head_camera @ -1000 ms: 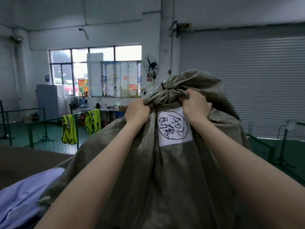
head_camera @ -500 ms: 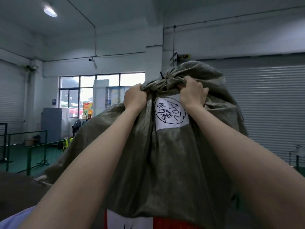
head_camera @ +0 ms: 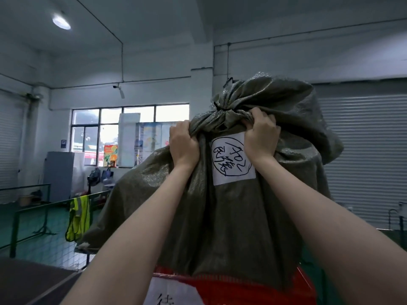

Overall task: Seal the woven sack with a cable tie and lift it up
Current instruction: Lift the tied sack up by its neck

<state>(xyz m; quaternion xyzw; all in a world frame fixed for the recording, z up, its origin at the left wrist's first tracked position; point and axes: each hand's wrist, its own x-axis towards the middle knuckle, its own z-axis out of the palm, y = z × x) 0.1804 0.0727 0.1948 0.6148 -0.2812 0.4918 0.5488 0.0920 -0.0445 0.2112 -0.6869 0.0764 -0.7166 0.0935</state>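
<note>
Both hands are gripping the sack just below its tied neck: the left hand is clenching bunched fabric on one side, the right hand on the other, fingers closed tight. The black cable tie is cinching the neck, so sealing appears done and lifting is in hand, the sack hanging at head height above a red bin. Judging from this, the next move calls for a firm, even pull with both hands.

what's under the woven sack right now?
Below the woven sack, a red container edge with a white label shows. The sack hides the rest of it. Both hands, left and right, grip the sack's neck below the black cable tie.
</note>
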